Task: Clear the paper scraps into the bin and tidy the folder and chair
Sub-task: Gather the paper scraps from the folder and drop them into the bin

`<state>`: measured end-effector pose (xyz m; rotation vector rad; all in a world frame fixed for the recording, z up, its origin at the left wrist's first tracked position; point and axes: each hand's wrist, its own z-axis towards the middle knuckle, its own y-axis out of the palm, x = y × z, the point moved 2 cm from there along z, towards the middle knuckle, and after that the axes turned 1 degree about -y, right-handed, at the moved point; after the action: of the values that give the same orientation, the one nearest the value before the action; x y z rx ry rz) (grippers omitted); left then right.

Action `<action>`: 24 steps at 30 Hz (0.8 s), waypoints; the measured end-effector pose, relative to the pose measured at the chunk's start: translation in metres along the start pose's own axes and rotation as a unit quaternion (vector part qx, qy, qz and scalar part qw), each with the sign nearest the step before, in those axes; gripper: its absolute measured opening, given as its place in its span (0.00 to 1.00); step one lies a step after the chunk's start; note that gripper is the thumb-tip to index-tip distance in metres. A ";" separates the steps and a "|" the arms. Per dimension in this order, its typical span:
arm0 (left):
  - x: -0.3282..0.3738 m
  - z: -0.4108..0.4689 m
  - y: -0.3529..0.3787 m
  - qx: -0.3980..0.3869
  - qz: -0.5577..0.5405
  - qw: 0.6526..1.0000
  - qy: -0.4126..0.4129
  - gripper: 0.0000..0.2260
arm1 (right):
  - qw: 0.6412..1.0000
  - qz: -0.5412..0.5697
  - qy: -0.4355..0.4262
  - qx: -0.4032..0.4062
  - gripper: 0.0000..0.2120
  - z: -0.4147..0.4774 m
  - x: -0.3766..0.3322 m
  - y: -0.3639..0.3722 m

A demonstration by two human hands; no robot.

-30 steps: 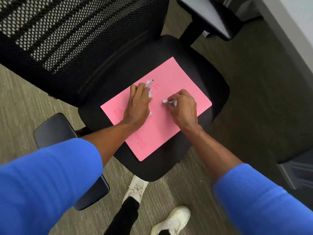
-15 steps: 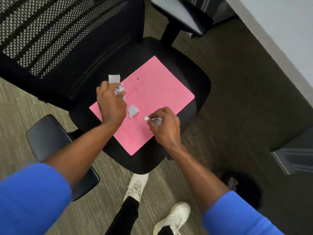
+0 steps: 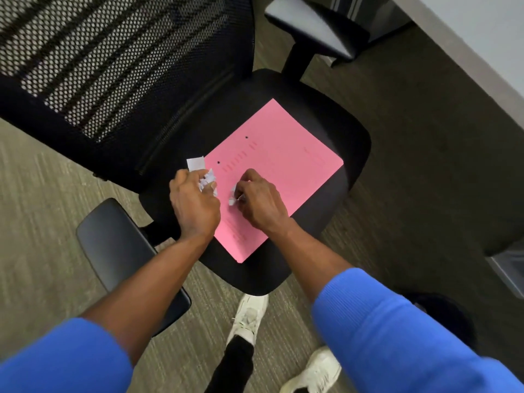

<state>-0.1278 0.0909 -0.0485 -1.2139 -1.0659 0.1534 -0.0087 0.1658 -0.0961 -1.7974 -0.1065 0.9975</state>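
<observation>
A pink folder (image 3: pixel 283 165) lies flat on the seat of a black mesh office chair (image 3: pixel 334 114). My left hand (image 3: pixel 194 205) hovers over the folder's left corner, closed around several crumpled white paper scraps (image 3: pixel 208 180); one flat strip (image 3: pixel 196 163) sticks out above its fingers. My right hand (image 3: pixel 259 202) rests on the folder just to the right, its fingers pinched on a small white scrap (image 3: pixel 233 195). A dark round bin (image 3: pixel 448 316) shows on the floor at the lower right, partly hidden by my right sleeve.
The chair's armrests (image 3: pixel 119 251) jut out at lower left and at upper right (image 3: pixel 309 26). A pale desk edge (image 3: pixel 465 49) runs along the upper right. A grey cabinet corner (image 3: pixel 510 268) sits at the right edge. My white shoes (image 3: pixel 248 316) stand on carpet below the seat.
My right hand has moved left and up onto the loose scrap that lay between my hands, and pinches it. My left hand still holds its scraps. The view has shifted slightly.
</observation>
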 end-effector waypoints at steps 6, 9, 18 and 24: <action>0.003 -0.007 0.007 -0.025 -0.010 1.000 0.000 0.14 | 0.996 0.043 0.053 0.051 0.09 -0.022 0.015 0.001; 0.016 -0.020 0.018 -0.049 -0.020 0.998 0.017 0.13 | 0.985 0.087 0.107 0.104 0.08 -0.051 0.032 -0.006; 0.078 -0.098 0.082 -0.145 -0.041 0.984 0.095 0.11 | 0.917 0.143 0.271 0.254 0.06 -0.185 0.105 -0.032; 0.118 -0.172 0.136 -0.216 -0.052 0.963 0.154 0.12 | 0.865 0.151 0.390 0.278 0.06 -0.282 0.167 -0.041</action>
<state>0.1181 0.1005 -0.0836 -1.5079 -0.9088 -0.3583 0.3032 0.0601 -0.1236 -1.5541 0.9028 0.3638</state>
